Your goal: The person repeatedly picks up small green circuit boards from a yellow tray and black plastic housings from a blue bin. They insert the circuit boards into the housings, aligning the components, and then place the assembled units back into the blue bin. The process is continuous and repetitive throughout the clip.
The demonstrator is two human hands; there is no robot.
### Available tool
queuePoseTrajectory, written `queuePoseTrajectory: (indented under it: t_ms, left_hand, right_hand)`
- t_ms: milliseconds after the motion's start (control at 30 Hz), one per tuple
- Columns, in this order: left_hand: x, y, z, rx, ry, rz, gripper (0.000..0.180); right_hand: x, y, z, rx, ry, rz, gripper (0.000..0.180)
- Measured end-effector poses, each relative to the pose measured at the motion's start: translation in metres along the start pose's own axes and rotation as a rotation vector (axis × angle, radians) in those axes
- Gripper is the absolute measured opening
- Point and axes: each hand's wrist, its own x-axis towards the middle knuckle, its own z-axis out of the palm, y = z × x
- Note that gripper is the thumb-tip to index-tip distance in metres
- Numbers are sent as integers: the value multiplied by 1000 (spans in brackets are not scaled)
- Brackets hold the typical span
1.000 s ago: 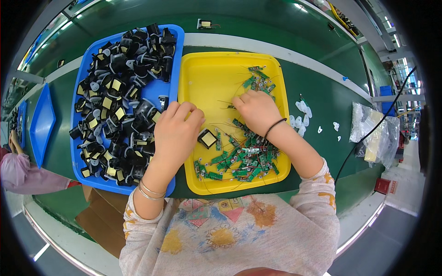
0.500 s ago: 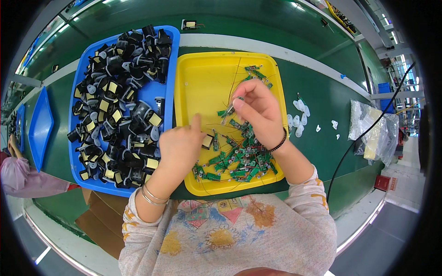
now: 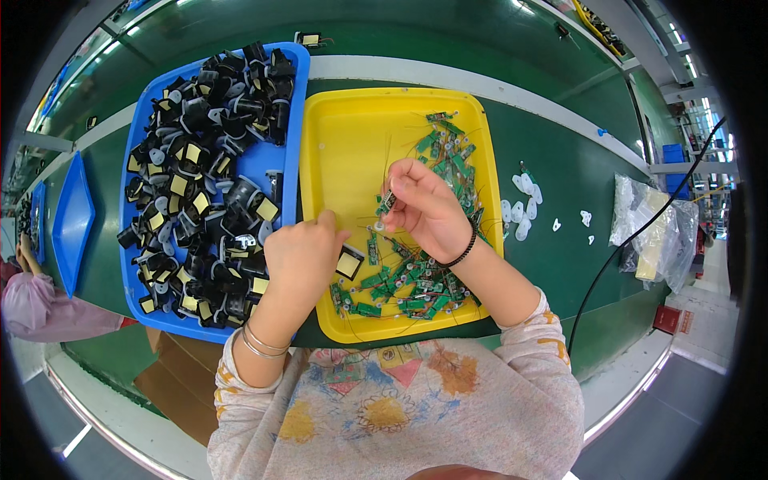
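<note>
Above yellow tray [image 3: 344,144], right hand [image 3: 430,210] pinching green circuit board [image 3: 388,202]; left hand [image 3: 304,254], grip unclear.

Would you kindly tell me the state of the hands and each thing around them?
Right hand, pinching a circuit board
Circuit board, held tilted over the yellow tray
Left hand, mostly curled; grip unclear
Yellow tray, part-filled with loose green circuit boards
Lone black part, by the left hand
Blue tray, heaped with black parts
White pieces, loose on the green table

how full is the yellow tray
Partly full: green circuit boards lie along the right side and lower part of the yellow tray, while its upper left shows bare yellow.
</note>
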Motion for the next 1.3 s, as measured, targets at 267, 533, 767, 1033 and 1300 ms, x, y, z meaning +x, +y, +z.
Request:
queuePoseTrajectory:
  t_ms: [267, 533, 767, 1033, 1300]
  left_hand:
    - [-1, -2, -3, -154, -43, 142, 21]
    - [-2, -1, 1, -208, -83, 311, 24]
    - [-6, 2, 1, -197, -47, 390, 19]
    - [1, 9, 15, -312, 56, 304, 26]
    - [0, 11, 0, -556, 139, 88, 26]
  right_hand:
    - [-1, 0, -11, -14, -31, 33, 15]
    - [-1, 0, -10, -28, -61, 14, 16]
    - [0, -2, -18, 122, -173, 51, 17]
    - [2, 0, -19, 193, -253, 54, 19]
    - [-3, -1, -11, 126, -248, 5, 23]
